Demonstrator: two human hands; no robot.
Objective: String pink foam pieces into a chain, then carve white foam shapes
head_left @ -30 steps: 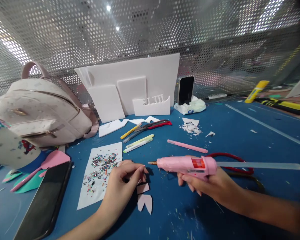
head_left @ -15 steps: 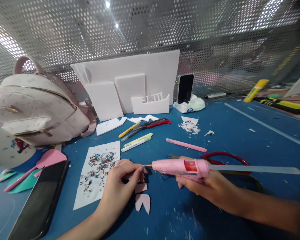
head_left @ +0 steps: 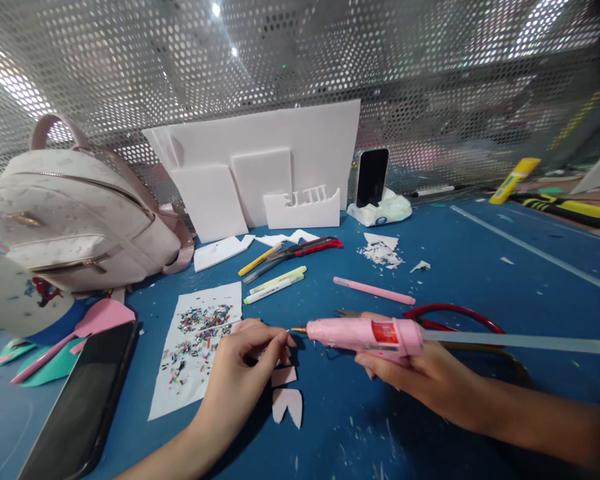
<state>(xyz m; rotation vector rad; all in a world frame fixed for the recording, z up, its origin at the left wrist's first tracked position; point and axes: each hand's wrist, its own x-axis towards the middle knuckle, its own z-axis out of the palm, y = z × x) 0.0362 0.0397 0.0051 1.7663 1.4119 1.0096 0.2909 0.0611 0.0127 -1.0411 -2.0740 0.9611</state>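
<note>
My right hand (head_left: 420, 373) is closed around a pink glue gun (head_left: 360, 333) with a long clear glue stick (head_left: 520, 342) jutting from its back. The nozzle points left, close to the fingertips of my left hand (head_left: 250, 357). That hand rests on the table with thumb and forefinger pinched together; what they hold is too small and hidden to make out. Just below it lie a small pink strip (head_left: 284, 377) and a pale pink forked cutout (head_left: 287, 405). Left of the hand, a white sheet (head_left: 167, 390) carries many colourful sequins.
Red-handled scissors (head_left: 460, 307) lie behind my right hand. Pens (head_left: 275, 289), a pink marker (head_left: 375, 291) and a red utility knife (head_left: 317, 248) lie farther back. White foam boards (head_left: 207, 200) stand behind. A dark phone (head_left: 80, 400) and backpack (head_left: 80, 220) occupy the left.
The glue gun has shifted slightly right, its nozzle drawing a little away from my left fingertips. My left hand keeps its pinch in nearly the same place.
</note>
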